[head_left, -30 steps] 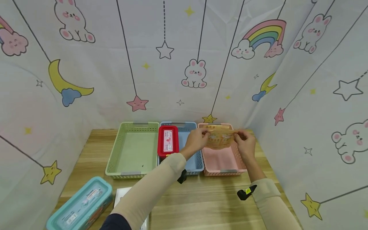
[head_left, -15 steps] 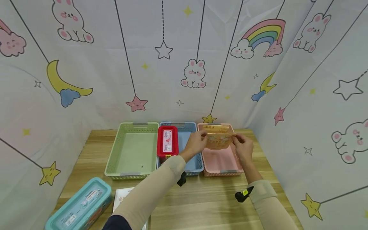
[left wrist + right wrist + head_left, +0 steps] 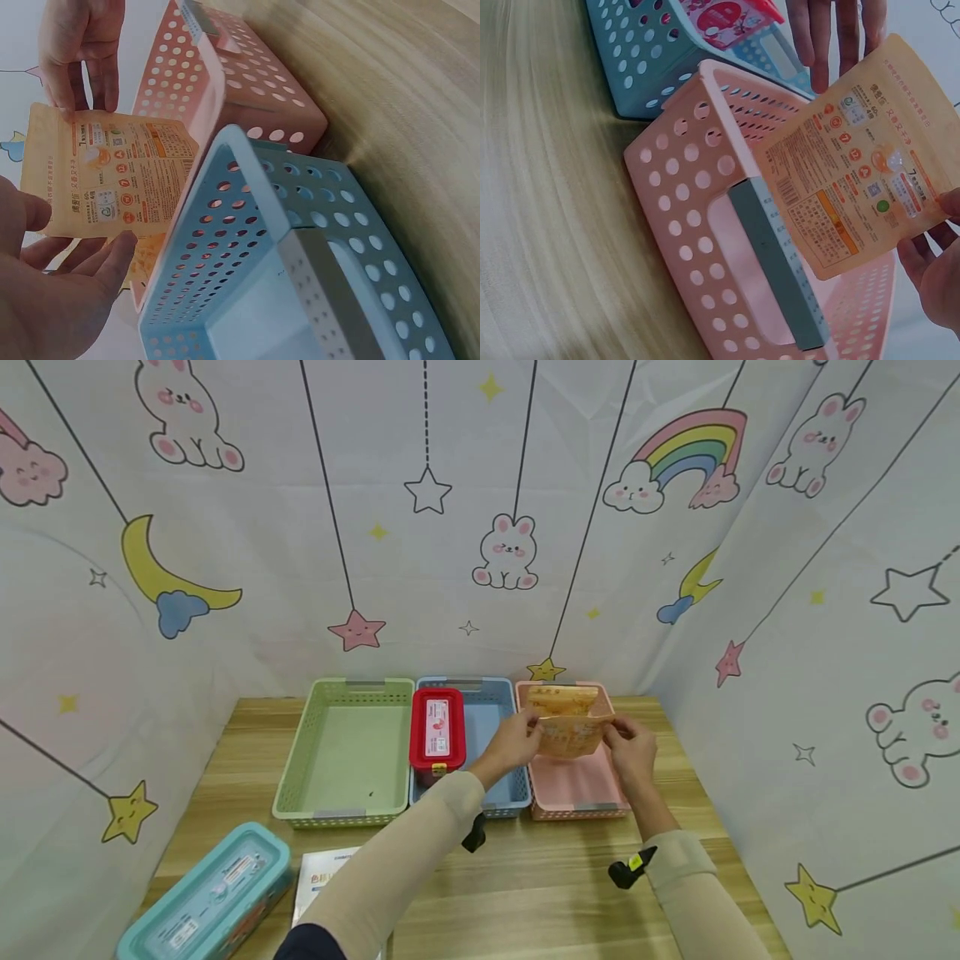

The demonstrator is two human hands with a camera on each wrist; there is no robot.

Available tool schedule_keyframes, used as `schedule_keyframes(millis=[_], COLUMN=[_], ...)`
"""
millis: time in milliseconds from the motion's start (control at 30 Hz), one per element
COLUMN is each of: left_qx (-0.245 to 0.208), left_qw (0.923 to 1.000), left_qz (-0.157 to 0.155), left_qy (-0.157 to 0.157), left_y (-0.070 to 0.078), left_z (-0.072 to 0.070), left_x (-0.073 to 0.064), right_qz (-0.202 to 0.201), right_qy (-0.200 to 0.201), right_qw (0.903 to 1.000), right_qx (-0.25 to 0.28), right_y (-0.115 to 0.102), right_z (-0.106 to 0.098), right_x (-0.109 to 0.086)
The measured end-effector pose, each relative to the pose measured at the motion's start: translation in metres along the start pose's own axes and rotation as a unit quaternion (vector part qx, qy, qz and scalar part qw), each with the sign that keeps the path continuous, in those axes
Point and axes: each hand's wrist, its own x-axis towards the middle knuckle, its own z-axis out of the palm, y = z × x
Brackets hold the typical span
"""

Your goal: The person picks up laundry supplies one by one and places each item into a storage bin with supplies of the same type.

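Both hands [image 3: 516,738] [image 3: 632,748] on orange pouch [image 3: 840,172], Chinese print, numeral "7" legible

flat orange printed pouch [image 3: 570,737], at the mouth of the pink basket [image 3: 577,783]

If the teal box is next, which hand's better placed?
Left, most likely. The teal box lies on that side, nearer the left hand; the right hand would probably cross the left arm. Both pinch the orange pouch, so neither is free.
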Motion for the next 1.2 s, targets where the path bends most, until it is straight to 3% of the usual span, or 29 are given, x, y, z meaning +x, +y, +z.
schedule_keyframes(millis=[333,667,933,1200], left_qx=[-0.010,-0.002,0.033,0.002], left_qw=[0.9980,0.9971,0.9964,0.9963], left_qz=[-0.029,0.000,-0.002,-0.008], left_qy=[-0.055,-0.076,-0.078,-0.086], left_y=[-0.001,-0.007,-0.006,-0.006], left_z=[0.002,0.009,0.010,0.005], left_x=[-0.006,-0.004,-0.002,-0.002], right_qz=[0.025,0.027,0.029,0.026], right_qy=[-0.011,-0.011,-0.019,-0.024], right_qw=[0.9996,0.9996,0.9993,0.9992], right_qx=[0.010,-0.001,-0.013,-0.022], right_y=[0.015,0.030,0.031,0.032], right_z=[0.001,0.001,0.000,0.001], right_x=[-0.001,0.001,-0.001,0.001])
